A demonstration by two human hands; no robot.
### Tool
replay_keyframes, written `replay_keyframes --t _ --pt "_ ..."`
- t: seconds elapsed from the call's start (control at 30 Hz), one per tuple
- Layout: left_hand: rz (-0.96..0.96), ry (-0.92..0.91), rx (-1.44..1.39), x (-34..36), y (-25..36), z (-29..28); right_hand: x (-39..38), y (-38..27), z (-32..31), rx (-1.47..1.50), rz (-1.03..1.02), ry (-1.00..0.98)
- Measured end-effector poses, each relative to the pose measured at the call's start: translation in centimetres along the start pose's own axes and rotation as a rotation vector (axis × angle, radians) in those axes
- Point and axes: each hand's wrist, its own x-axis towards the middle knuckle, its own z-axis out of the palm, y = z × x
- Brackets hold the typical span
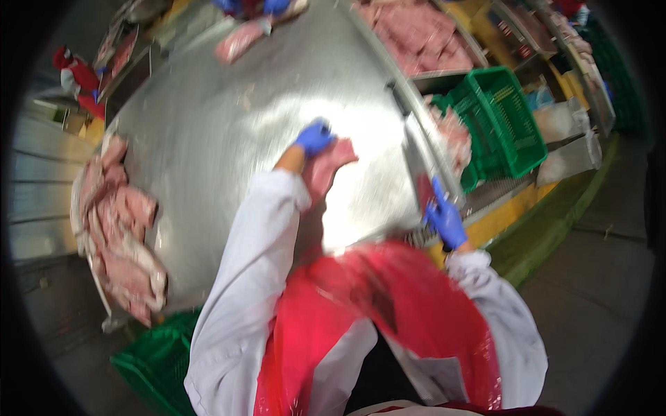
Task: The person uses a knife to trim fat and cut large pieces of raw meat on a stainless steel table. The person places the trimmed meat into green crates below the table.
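One piece of raw meat (327,170), pink, boneless-looking, irregular. Positioned slantwise near the middle of the steel worktop (208,139); lower left portion partly hidden.

Over bench (215,132), meat piece (336,163) in left hand (316,139). Meat pile (118,229) along left edge, crate (156,357) below. Right hand (447,218) at right edge; basket (505,125) beyond, meat slabs (416,36) behind basket.
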Motion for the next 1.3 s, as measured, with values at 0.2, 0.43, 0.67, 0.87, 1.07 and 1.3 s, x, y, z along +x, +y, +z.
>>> replay_keyframes --t 0.2,0.43,0.67,0.87,1.07,1.3 --pt "0.1 -0.516 0.199 3.9 0.5 -1.2 1.1 4.7 -2.4 -0.046 -0.019 0.061" --pt "0.058 -0.046 0.223 2.1 -0.2 -2.0 5.2 2.4 -3.7 -0.06 -0.025 -0.084" --pt "-0.062 -0.138 0.555 0.4 -3.6 -4.0 9.2 0.1 -2.0 -0.309 -0.248 -0.087" --pt "-0.012 0.138 0.088 -3.8 1.1 -2.6 12.0 0.1 3.4 0.112 -0.182 -0.171" --pt "-0.043 0.272 -0.234 -8.3 2.5 -2.0 15.0 -4.8 10.9 0.238 -0.197 -0.253" --pt "0.002 0.289 -0.05 -8.5 4.6 -2.4 20.6 -8.6 14.5 0.053 -0.156 -0.288"
